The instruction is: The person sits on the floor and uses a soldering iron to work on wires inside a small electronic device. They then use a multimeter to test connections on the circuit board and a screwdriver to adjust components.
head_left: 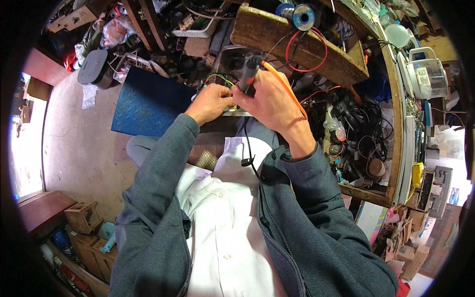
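Observation:
My right hand (pixel 274 99) is wrapped round a dark grey cylindrical tool (pixel 249 74), held upright with its top tilted slightly away. An orange cord (pixel 284 84) runs from near its top down over the back of that hand. My left hand (pixel 210 103) is closed beside it, fingertips pinched together; what they hold is hidden. Thin yellow and green wires (pixel 221 76) arch just beyond the left fingers. Both hands are over the near edge of an open metal-walled case (pixel 228 58), whose inside is mostly covered by them. The tool's lower end is hidden by my fingers.
A blue diamond-patterned panel (pixel 151 104) lies left of my hands. Beyond them, a wooden plank (pixel 297 42) carries a spool of solder-like wire (pixel 303 18) and a red cable loop (pixel 308 68). Tangled black cables (pixel 363 121) fill a wooden-edged bay at right. A grey bin (pixel 95 68) stands far left.

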The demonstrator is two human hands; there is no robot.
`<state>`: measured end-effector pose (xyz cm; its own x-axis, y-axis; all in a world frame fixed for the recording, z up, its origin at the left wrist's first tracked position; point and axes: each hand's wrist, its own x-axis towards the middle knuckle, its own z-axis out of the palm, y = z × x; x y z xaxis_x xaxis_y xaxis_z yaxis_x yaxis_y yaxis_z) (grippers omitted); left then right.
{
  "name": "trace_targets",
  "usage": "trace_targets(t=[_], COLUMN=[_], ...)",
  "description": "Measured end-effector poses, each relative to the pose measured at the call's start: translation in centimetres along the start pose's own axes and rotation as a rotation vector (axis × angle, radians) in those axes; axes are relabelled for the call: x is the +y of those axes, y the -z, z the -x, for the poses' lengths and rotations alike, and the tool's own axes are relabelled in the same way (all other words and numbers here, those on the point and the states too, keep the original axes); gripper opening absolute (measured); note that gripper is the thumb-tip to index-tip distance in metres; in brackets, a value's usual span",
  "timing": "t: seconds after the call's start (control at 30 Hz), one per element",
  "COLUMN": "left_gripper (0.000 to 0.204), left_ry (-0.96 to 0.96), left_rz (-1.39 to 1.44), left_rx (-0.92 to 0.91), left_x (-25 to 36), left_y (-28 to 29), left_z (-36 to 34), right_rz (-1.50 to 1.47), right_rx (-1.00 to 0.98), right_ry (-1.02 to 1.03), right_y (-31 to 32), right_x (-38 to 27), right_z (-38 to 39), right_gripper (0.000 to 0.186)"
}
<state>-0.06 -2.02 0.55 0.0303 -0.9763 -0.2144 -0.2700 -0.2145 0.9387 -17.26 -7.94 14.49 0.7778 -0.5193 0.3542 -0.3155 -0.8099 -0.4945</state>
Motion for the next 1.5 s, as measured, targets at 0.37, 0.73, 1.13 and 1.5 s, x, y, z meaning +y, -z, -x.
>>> trace_targets(t=[0.37, 0.73, 1.13, 1.5], left_gripper=[0.033, 0.034, 0.033, 0.034], left_ry=[0.019, -0.007, 0.005, -0.018], left_rz=[0.021, -0.031, 0.000, -0.035], left_rx=[-0.001, 0.015, 0.011, 0.019], left_x=[0.7, -0.1, 0.5, -0.1], left_y=[0.2, 0.0, 0.0, 0.0], left_z=[0.3, -0.1, 0.2, 0.0], right_rz=[-0.008, 0.004, 0.008, 0.011], right_rx=[-0.080, -0.054, 0.018, -0.087], right_ry=[-0.109, -0.097, 0.018, -0.105], right_y=[0.5, 0.6, -0.1, 0.5], right_x=[-0.9, -0.8, -0.1, -0.9], right_z=[-0.2, -0.2, -0.2, -0.3], right_gripper=[0.020, 0.020, 0.020, 0.018])
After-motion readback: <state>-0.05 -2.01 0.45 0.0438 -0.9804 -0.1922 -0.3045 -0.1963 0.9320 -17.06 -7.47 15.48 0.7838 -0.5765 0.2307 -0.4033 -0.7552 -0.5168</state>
